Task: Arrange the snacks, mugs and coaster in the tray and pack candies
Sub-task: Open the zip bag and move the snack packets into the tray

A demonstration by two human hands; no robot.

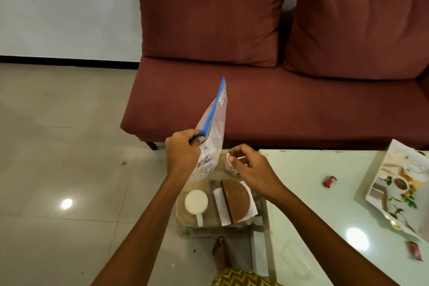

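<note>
Overhead, the left hand [183, 151] is clenched on the blue zip edge of a clear plastic bag [212, 132], holding it upright above the clear tray [183, 220]. The right hand [251, 169] hovers just right of the bag, fingers loosely curled; what looks like a small printed mug [230, 166] sits behind them, perhaps pinched. Inside the tray lie a white mug [196, 202] and a brown round coaster [236, 201]. Right of the tray, on the bench [313, 193], lie two red candies [330, 181] and a floral tray [399, 190].
</note>
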